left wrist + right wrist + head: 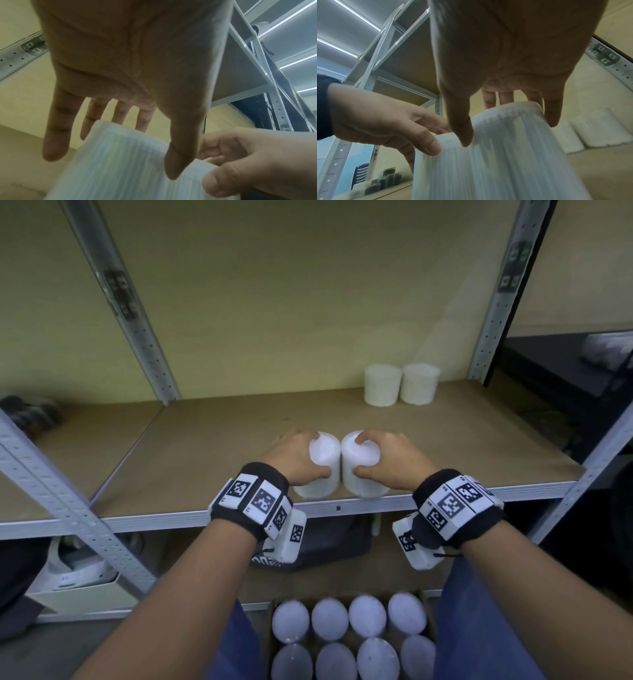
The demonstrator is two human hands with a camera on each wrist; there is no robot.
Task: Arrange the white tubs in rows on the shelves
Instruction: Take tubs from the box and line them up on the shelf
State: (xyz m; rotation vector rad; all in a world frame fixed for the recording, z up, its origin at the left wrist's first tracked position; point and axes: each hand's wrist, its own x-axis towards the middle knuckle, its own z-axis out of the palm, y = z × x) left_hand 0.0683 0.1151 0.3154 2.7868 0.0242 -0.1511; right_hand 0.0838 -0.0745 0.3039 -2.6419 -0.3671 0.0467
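Observation:
Two white ribbed tubs stand side by side at the front edge of the shelf (222,446). My left hand (318,455) grips the left tub (323,484) from above, fingers over its far rim and thumb on its near side. My right hand (358,455) grips the right tub (364,484) the same way. The two tubs touch or nearly touch. The wrist views show the left tub (120,165) and the right tub (501,159) up close under each palm. Two more tubs (382,385) (419,383) stand in a row at the back right of the shelf.
A cardboard box (274,607) with several white tubs (352,635) sits on the floor below, between my knees. Grey metal uprights (144,337) (496,313) frame the bay. A dark bag (329,546) lies on the lower shelf. Dark items (30,412) sit at far left.

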